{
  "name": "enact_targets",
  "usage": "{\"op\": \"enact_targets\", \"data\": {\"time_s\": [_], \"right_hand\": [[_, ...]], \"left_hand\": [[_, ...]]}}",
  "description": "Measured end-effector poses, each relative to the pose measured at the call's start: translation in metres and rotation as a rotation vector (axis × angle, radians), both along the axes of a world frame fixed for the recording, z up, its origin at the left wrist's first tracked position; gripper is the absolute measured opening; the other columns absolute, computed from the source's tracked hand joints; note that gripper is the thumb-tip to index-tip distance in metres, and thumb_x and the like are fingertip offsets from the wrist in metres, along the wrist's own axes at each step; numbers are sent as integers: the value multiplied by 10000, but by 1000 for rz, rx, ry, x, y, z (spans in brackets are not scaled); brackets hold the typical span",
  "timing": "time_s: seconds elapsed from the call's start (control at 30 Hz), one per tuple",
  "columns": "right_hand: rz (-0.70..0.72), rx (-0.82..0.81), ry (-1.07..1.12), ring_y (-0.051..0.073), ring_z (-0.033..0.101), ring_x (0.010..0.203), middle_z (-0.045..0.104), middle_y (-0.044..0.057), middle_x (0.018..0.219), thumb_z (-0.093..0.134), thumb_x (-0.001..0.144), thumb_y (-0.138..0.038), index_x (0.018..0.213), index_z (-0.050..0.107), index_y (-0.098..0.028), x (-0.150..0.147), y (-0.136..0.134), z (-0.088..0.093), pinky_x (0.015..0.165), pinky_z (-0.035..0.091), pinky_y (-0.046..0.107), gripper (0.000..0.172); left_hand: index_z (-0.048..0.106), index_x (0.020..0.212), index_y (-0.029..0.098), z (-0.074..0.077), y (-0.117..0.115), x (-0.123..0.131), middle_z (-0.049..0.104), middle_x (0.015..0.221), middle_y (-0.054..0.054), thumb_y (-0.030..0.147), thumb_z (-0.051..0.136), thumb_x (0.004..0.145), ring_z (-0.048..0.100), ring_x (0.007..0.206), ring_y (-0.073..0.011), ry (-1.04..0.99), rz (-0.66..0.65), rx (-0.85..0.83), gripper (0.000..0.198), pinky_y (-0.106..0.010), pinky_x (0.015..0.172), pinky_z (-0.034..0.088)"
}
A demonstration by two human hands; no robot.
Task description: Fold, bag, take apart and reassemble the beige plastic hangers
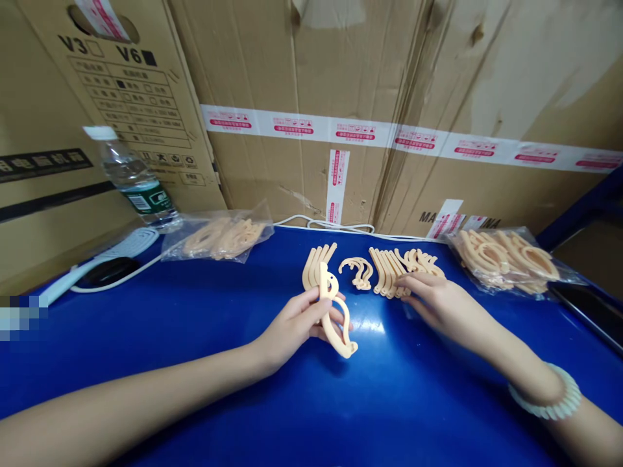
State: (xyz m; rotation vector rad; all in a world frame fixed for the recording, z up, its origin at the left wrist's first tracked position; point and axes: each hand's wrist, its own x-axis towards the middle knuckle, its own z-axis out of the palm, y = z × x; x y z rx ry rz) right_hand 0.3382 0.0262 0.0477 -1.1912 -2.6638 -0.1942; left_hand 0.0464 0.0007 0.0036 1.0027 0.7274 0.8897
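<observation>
My left hand [298, 324] is closed on a bundle of peach plastic curved parts [327, 293], holding it upright over the blue table [195, 363]. Its lower end, a loop [341, 337], sticks out below my fingers. My right hand [431, 299] rests on the table with its fingertips touching a row of loose peach parts [389, 269]. The fingers are stretched forward and slightly bent. A small pile of hook-shaped peach pieces [359, 269] lies between the two groups.
Two clear bags of peach parts lie at the back, one bag on the left [219, 237] and one on the right [511, 259]. A water bottle [134, 178], a white power strip [104, 256] and cardboard boxes [341, 97] line the back. A dark flat object [591, 311] sits at the right edge.
</observation>
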Motion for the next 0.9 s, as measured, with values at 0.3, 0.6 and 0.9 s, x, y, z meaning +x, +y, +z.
{"op": "enact_targets", "data": {"time_s": [0.3, 0.6, 0.9], "right_hand": [[441, 205, 75, 288, 566, 1211, 637, 126, 1352, 373, 1054, -126, 1336, 598, -135, -63, -46, -7, 982, 515, 440, 361], [429, 122, 124, 288, 611, 1096, 673, 161, 1205, 421, 1026, -113, 1276, 641, -119, -61, -47, -13, 908, 547, 441, 333], [147, -696, 865, 277, 514, 1364, 558, 101, 1458, 626, 996, -382, 1415, 572, -304, -62, -52, -6, 1096, 482, 442, 429]], "left_hand": [[626, 1083, 150, 1, -1, -1, 685, 1003, -59, 354, 700, 888, 694, 906, -193, 82, -31, 258, 292, -310, 835, 577], [602, 1111, 144, 4, 2, -3, 667, 833, -33, 387, 628, 933, 666, 684, -154, 185, 56, 323, 303, -272, 665, 576], [726, 1065, 203, 7, -2, -7, 680, 1023, -61, 280, 620, 930, 667, 900, -183, 475, 145, 700, 188, -239, 696, 547]]}}
